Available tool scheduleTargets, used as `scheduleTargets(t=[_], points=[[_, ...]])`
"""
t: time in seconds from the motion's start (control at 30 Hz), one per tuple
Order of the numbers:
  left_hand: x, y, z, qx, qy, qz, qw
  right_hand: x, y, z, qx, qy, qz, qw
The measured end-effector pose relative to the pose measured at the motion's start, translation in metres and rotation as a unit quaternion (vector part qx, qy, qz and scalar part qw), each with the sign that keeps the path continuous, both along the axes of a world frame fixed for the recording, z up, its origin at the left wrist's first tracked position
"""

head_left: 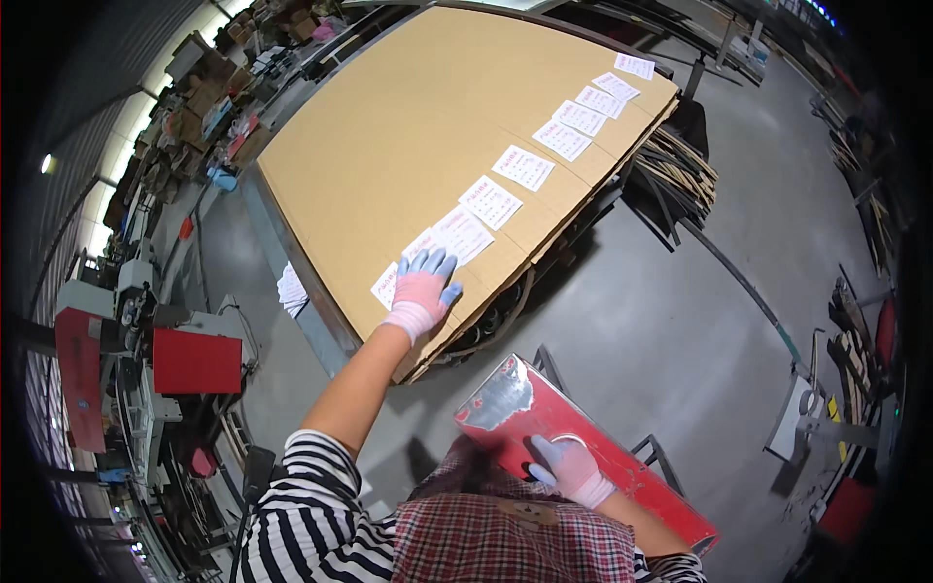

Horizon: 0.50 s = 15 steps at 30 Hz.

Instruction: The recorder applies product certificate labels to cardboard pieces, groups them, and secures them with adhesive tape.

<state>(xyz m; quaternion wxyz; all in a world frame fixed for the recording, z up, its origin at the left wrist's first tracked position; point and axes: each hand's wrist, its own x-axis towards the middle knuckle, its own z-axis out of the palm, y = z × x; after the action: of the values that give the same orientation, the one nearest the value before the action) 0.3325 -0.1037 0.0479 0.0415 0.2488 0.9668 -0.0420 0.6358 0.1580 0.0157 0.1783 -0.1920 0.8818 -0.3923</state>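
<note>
The right hand (569, 469), gloved, rested spread and holding nothing on the red bench (583, 437) close to the body. Farther out, the left hand (425, 290), also gloved, lay flat with fingers extended, pressing a white label (389, 284) onto the near edge of the cardboard stack (408, 126). Beyond it, more labels (525, 167) ran in a row along that edge toward the far corner.
</note>
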Motion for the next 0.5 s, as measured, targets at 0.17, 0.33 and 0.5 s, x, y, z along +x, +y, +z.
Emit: scheduleTargets(t=[0.17,0.33,0.5], points=[[-0.014,-0.012,-0.003,0.072,0.007,-0.007,0.997,-0.075,-0.074,0.016,-0.081,0.035,0.035,0.995],[0.037,-0.092,0.002,-0.001,-0.043,-0.101,0.994,-0.117,-0.155,-0.045,-0.454,-0.195,-0.393,0.776],[0.023,-0.108,-0.006,0.047,-0.041,-0.113,0.992,-0.155,-0.189,-0.131,-0.516,-0.231,-0.401,0.721]])
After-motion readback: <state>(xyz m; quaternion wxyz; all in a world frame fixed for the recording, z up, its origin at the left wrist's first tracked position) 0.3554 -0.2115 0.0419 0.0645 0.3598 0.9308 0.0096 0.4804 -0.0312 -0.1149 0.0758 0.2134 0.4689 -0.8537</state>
